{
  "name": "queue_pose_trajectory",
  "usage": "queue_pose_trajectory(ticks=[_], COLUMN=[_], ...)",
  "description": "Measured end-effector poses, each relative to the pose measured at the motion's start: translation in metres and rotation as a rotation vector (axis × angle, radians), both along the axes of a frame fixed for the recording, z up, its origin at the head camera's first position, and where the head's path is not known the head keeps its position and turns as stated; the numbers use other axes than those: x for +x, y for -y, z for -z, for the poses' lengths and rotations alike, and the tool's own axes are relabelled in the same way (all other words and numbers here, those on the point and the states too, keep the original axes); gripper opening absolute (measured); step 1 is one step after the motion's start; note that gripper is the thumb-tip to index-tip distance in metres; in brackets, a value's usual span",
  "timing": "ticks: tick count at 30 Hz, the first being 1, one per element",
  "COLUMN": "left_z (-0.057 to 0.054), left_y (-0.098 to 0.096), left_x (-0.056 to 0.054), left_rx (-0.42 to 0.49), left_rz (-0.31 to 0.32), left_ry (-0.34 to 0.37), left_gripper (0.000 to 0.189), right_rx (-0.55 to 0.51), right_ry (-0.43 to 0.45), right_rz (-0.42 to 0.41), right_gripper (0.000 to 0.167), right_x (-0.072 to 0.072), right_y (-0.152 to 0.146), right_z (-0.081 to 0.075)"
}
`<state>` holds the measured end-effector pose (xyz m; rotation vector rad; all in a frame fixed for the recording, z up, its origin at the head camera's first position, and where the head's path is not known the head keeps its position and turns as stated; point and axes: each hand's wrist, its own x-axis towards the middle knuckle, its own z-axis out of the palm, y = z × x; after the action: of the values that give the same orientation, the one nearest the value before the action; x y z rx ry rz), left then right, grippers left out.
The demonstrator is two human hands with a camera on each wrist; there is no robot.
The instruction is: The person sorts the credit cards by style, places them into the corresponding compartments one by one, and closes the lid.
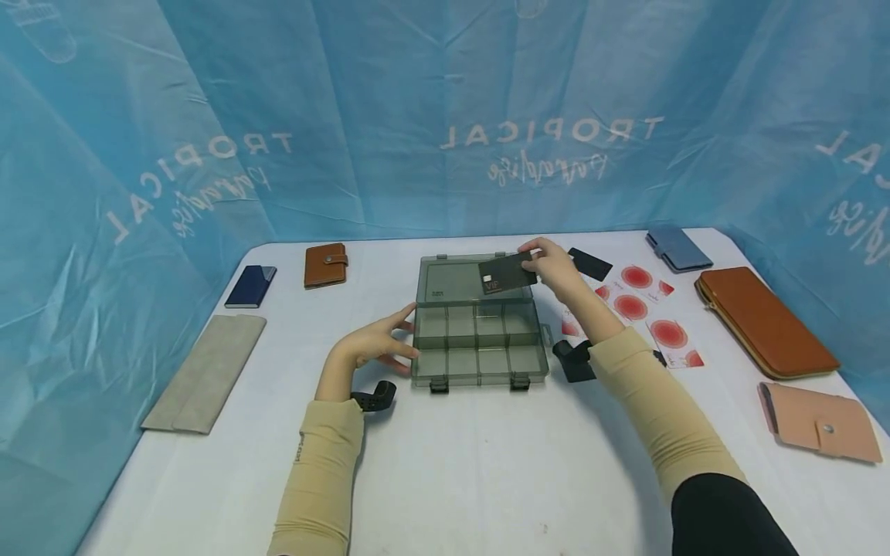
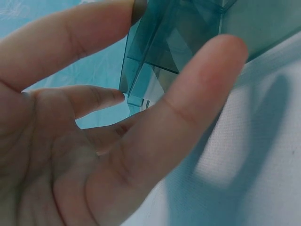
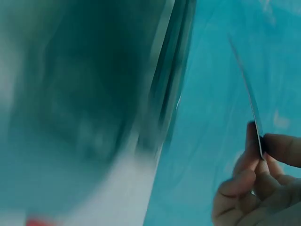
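As the right hand [image 1: 554, 268] pinches a black card [image 1: 507, 275] by its right end, the left hand [image 1: 375, 340] holds its fingers spread at the left side of a smoky clear organizer box [image 1: 480, 379] on a white-covered desk [image 1: 480, 479]. The card appears over the box's opened lid [image 1: 443, 279], its long axis running left to right and rising slightly rightward, a pale square and lettering at its left end. The right wrist view catches it nearly edge-on.

Two black latches mark the box's near edge, which faces a broad stretch of white cloth; to its right, red-and-white cards [image 1: 631, 307] and a second black card [image 1: 590, 264] crowd closer. The right forearm covers part of that spread. Whether every left fingertip touches the box is hard to tell, and the box is blurred in the right wrist view.
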<state>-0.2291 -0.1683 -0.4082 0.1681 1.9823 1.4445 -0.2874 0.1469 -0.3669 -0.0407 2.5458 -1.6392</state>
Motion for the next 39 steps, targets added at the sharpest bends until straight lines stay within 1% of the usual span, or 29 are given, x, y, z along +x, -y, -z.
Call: queue_pose_trajectory(ticks=[1,3,8,11,15,18,21,29,32,35,39], left_z=[0.000,0.000,0.001,0.001,0.000,0.001,0.002,0.003,0.002,0.002,0.000], left_y=[0.000,-0.001,-0.003,-0.003,-0.002,-0.002,-0.001,0.001,0.001,0.000,0.000], left_x=[0.000,0.000,-0.001,-0.001,0.000,0.000,0.001,0.001,0.001,0.001,0.002], left_rx=[0.000,0.001,0.000,-0.005,-0.005,-0.006,-0.011,-0.002,0.006,0.010,0.007], left_rz=[-0.002,-0.005,-0.014,-0.019,-0.022,-0.022,-0.020,-0.012,-0.009,-0.004,-0.005], left_ry=[0.001,0.003,0.009,0.011,0.012,0.010,0.008,0.003,0.003,0.006,0.004], left_gripper=[0.096,0.096,0.096,0.096,0.096,0.096,0.096,0.095,0.094,0.095,0.095], right_rx=[-0.014,-0.021,0.020,0.017,0.023,0.078,0.133,0.215,0.281,0.373,0.453], right_ry=[0.015,0.035,0.072,0.105,0.143,0.152,0.144,0.147,0.123,0.110,0.148], right_rz=[-0.035,-0.078,-0.120,-0.153,-0.227,-0.290,-0.330,-0.368,-0.394,-0.448,-0.531], right_gripper=[0.031,0.030,0.029,0.028,0.025,0.023,0.023,0.022,0.026,0.034,0.040], right_x=[0.003,0.009,0.019,0.021,0.021,0.021,0.021,0.021,0.022,0.022,0.021], right_y=[0.007,0.020,0.040,0.048,0.057,0.063,0.070,0.082,0.082,0.081,0.081], right_z=[0.000,-0.001,0.001,0.002,0.005,0.008,0.010,0.012,0.011,0.010,0.009])
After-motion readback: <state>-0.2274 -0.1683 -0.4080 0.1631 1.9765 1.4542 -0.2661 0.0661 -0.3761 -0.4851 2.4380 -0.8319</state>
